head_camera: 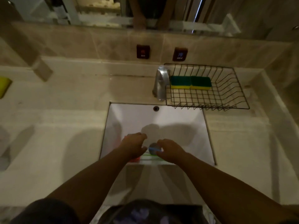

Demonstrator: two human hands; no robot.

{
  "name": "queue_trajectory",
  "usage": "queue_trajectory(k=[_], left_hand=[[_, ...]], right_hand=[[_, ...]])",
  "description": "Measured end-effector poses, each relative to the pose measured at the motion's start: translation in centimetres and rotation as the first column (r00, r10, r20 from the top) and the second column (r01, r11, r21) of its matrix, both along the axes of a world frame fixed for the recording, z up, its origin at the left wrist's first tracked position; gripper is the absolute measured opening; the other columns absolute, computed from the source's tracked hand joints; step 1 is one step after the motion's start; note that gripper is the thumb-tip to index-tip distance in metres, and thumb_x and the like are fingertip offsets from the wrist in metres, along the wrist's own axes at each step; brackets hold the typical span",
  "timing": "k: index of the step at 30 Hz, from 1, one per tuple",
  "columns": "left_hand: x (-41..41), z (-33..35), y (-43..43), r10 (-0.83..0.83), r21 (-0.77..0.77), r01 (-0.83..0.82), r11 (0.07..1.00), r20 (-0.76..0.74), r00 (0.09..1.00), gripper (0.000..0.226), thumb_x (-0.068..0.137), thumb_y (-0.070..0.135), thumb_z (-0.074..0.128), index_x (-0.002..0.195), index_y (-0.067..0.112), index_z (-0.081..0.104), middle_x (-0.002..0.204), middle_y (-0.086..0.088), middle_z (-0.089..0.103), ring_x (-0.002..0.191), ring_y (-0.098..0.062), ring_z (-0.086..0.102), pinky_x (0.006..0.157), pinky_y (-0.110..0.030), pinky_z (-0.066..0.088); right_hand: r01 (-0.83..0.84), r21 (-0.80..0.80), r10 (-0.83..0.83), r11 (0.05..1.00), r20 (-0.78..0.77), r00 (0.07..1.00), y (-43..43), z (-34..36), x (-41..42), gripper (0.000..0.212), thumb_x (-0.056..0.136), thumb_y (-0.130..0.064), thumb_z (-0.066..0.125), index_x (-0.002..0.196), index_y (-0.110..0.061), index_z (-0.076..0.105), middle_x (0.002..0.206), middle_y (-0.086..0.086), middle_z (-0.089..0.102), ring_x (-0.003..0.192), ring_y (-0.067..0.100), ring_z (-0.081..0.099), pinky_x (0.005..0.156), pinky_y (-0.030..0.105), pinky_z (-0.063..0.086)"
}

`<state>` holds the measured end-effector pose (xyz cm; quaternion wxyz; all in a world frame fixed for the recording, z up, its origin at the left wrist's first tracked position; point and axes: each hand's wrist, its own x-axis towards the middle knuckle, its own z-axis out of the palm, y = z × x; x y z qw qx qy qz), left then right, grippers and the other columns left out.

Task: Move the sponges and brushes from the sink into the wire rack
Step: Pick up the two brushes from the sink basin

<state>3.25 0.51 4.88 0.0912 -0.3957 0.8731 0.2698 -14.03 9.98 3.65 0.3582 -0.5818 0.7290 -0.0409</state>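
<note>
Both my hands reach down into the white sink (134,117). My left hand (134,145) hovers over a red-pink item (135,159) at the sink's near edge. My right hand (169,151) is by the drain, its fingers around a thin blue handle (154,149). A thin green brush handle (150,156) lies between the hands. Whether either hand has a firm grip is hard to tell. The black wire rack (208,101) stands on the counter at the back right and holds two green-and-yellow sponges (180,82) (201,83) side by side.
A chrome tap (160,84) stands at the sink's back edge, just left of the rack. A yellow-green sponge (4,88) lies at the far left counter edge. Two dark wall switches (143,51) sit on the tiled backsplash below a mirror.
</note>
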Motion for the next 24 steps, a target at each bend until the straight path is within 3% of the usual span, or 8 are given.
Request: queue_trajectory(k=[2,5,9,19,24], left_hand=[[0.5,-0.7,0.6,0.001,-0.012,-0.001,1.0,0.013,1.0,0.052,0.083,0.041,0.064,0.129,0.018,0.057,0.124,-0.007,0.064,0.113,-0.028,0.057,0.098,-0.036,0.043],[0.9,-1.7,1.3,0.059,0.072,-0.059,0.996,0.002,0.998,0.048,0.083,0.038,0.066,0.126,0.018,0.059,0.125,-0.006,0.063,0.115,-0.027,0.057,0.095,-0.033,0.043],[0.8,-2.6,1.7,0.089,0.144,-0.09,0.985,0.017,0.996,0.045,0.084,0.035,0.068,0.124,0.018,0.059,0.126,-0.008,0.062,0.113,-0.027,0.059,0.094,-0.036,0.048],[-1.1,-4.3,2.1,0.056,0.17,-0.066,0.983,0.064,0.996,0.048,0.088,0.039,0.065,0.13,0.019,0.057,0.13,-0.008,0.061,0.118,-0.028,0.057,0.098,-0.04,0.047],[-2.0,-6.0,2.7,0.1,0.254,-0.109,0.961,0.051,0.994,0.043,0.089,0.031,0.066,0.129,0.02,0.06,0.128,-0.009,0.063,0.115,-0.026,0.058,0.098,-0.036,0.046]], right_hand=[[0.007,-0.001,-0.007,1.0,0.035,0.999,0.3,-0.6,0.6,0.01,0.089,-0.031,0.06,0.092,-0.023,0.064,0.104,0.014,0.067,0.097,0.033,0.061,0.073,0.031,0.042],[0.022,0.022,-0.024,1.0,0.068,0.997,0.8,-1.8,0.9,0.03,0.087,-0.028,0.062,0.114,-0.013,0.064,0.112,0.017,0.065,0.103,0.034,0.06,0.08,0.034,0.045],[0.029,0.097,-0.034,0.995,0.053,0.998,1.3,-3.0,0.9,0.048,0.089,-0.032,0.062,0.134,-0.016,0.053,0.13,0.017,0.056,0.118,0.031,0.051,0.092,0.031,0.038],[0.09,0.101,-0.096,0.991,0.056,0.994,0.5,-5.0,0.3,0.041,0.084,-0.026,0.065,0.123,-0.015,0.062,0.115,0.018,0.061,0.105,0.034,0.059,0.084,0.032,0.045],[0.107,0.015,-0.108,0.994,0.047,0.993,-0.4,-6.6,-0.1,0.036,0.079,-0.012,0.067,0.114,-0.006,0.066,0.109,0.022,0.058,0.102,0.038,0.056,0.086,0.041,0.048]])
